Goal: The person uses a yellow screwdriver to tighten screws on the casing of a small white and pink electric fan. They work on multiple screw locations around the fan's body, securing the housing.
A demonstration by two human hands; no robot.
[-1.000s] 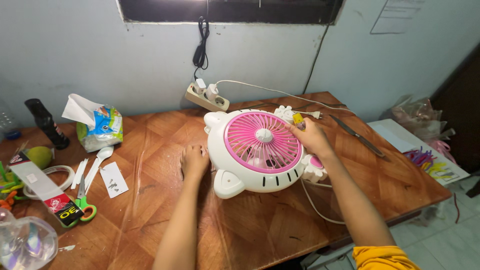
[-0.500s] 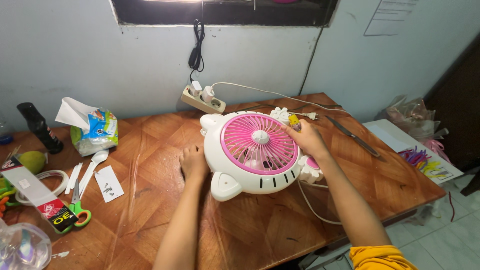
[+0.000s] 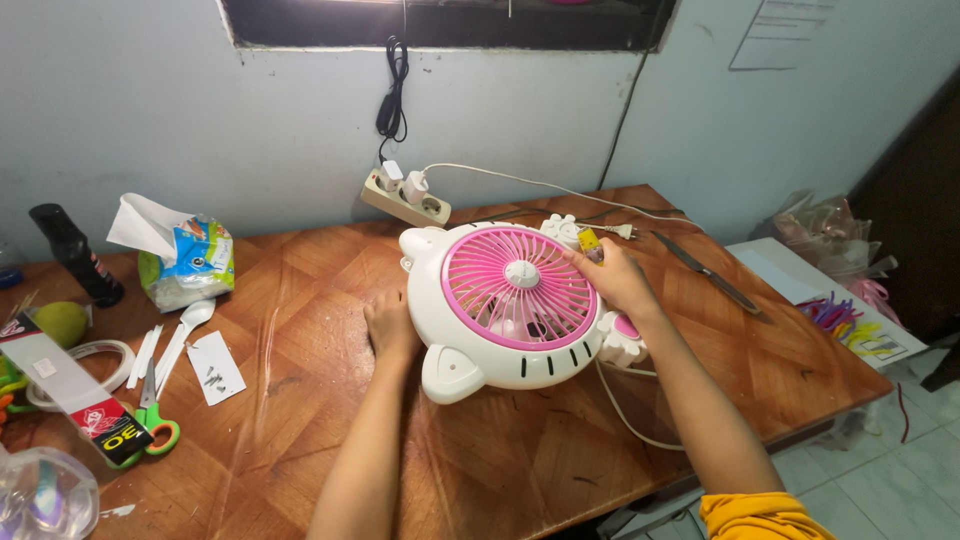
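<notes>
A wooden table (image 3: 520, 470) carries a white and pink fan (image 3: 505, 305) lying face up at its middle. The left hand (image 3: 390, 325) rests flat against its left side, and the right hand (image 3: 615, 278) pinches a small yellow tool (image 3: 590, 241) at its right rim. Further left lie a tissue pack (image 3: 185, 262) with one tissue sticking out, then scissors (image 3: 152, 410) and a white spoon (image 3: 188, 328).

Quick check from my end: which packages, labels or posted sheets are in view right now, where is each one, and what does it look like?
Tissue pack: far left of the table, soft pouch, blue, green and white, a white tissue sticking up.
Cardboard sleeve: left table edge, long flat white strip with a red and black end, lying over green-handled scissors.
Paper sheet: taped on the wall upper right, white with faint lines.
White card: beside the scissors, small screws on it.
</notes>
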